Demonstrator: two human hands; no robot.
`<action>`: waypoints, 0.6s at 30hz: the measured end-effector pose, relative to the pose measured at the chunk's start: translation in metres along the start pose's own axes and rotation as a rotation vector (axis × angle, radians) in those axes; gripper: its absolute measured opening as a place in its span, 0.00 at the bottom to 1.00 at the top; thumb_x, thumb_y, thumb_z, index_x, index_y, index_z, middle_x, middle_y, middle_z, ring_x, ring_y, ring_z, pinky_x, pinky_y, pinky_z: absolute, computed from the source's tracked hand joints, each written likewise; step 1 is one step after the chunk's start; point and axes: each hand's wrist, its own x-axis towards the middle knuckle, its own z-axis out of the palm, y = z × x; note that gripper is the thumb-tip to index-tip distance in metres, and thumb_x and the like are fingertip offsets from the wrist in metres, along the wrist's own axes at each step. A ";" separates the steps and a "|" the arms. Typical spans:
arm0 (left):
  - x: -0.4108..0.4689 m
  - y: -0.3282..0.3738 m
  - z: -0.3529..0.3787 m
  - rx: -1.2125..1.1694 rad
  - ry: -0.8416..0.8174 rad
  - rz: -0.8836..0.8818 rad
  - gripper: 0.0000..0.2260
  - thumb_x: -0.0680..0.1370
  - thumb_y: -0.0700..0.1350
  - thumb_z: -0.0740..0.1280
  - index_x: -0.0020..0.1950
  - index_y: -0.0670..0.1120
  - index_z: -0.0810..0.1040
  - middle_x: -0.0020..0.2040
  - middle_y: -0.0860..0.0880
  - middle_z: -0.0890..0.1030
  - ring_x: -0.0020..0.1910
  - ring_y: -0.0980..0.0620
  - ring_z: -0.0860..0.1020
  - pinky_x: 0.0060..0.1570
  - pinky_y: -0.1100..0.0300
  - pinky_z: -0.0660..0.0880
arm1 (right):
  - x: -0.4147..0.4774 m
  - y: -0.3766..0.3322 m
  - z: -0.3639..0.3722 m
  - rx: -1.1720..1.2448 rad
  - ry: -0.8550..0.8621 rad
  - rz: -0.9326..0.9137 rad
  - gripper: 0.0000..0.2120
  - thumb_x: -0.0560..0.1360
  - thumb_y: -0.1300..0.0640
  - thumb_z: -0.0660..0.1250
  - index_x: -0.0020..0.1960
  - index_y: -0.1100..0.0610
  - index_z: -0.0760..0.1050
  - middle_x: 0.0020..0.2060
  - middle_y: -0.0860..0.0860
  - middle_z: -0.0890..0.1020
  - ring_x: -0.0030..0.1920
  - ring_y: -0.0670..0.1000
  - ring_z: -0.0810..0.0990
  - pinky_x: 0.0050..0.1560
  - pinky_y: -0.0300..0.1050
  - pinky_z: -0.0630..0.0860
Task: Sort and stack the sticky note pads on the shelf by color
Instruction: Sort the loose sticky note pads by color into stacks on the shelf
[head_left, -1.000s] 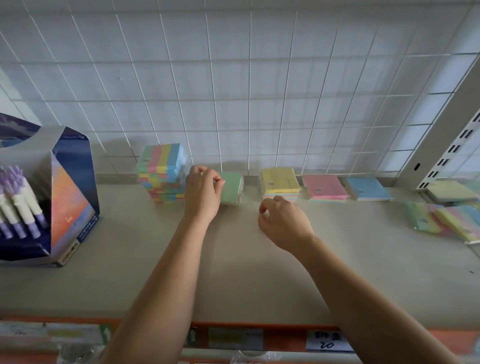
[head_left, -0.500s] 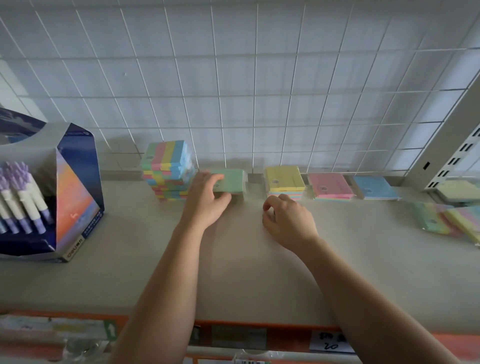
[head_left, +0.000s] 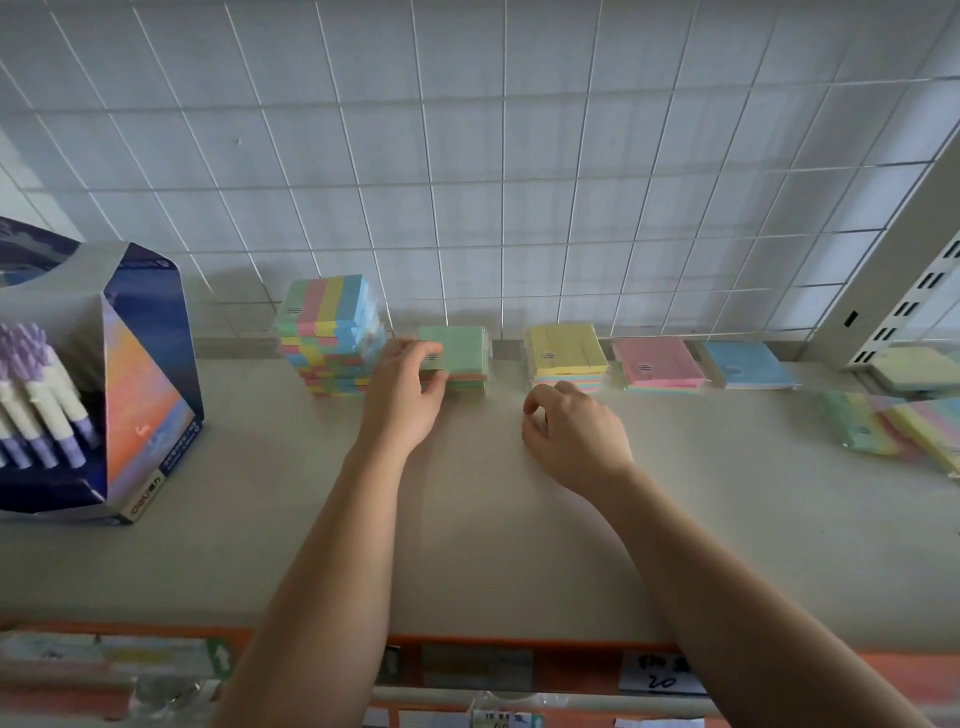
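- Over the past second the left hand (head_left: 402, 389) has shifted from covering the green pad (head_left: 457, 353) to pinching its near left corner, fingers on top, thumb at the front edge.
- That pad lies flat on a short pile at the back of the shelf (head_left: 467, 519).
- Right hand (head_left: 576, 436) has barely moved: loosely curled, holding nothing, just before the yellow stack (head_left: 566, 351).
- Pink pads (head_left: 657, 361) and blue pads (head_left: 745, 364) continue the row; a striped stack (head_left: 332, 338) stands at its left.
- Sorting looks well advanced, but the loose pads (head_left: 883, 421) at far right remain unsorted.
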 end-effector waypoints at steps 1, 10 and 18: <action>0.000 0.000 0.000 0.010 0.001 0.002 0.13 0.75 0.38 0.68 0.59 0.41 0.78 0.57 0.44 0.76 0.58 0.48 0.74 0.54 0.69 0.64 | 0.000 0.000 0.000 -0.001 -0.001 -0.003 0.08 0.76 0.53 0.60 0.52 0.54 0.74 0.49 0.52 0.76 0.46 0.58 0.78 0.37 0.44 0.68; 0.005 0.029 -0.008 0.131 0.056 0.156 0.12 0.77 0.43 0.66 0.58 0.42 0.78 0.54 0.43 0.79 0.56 0.43 0.76 0.56 0.56 0.70 | 0.003 0.006 -0.015 0.035 -0.023 -0.022 0.11 0.74 0.53 0.62 0.55 0.52 0.75 0.49 0.51 0.78 0.47 0.57 0.78 0.42 0.46 0.72; 0.010 0.082 0.003 0.138 -0.025 0.307 0.12 0.74 0.48 0.62 0.52 0.46 0.80 0.48 0.47 0.83 0.49 0.43 0.79 0.49 0.48 0.75 | -0.002 0.043 -0.051 0.021 0.079 0.017 0.10 0.74 0.54 0.63 0.54 0.53 0.76 0.47 0.50 0.79 0.48 0.54 0.77 0.39 0.44 0.71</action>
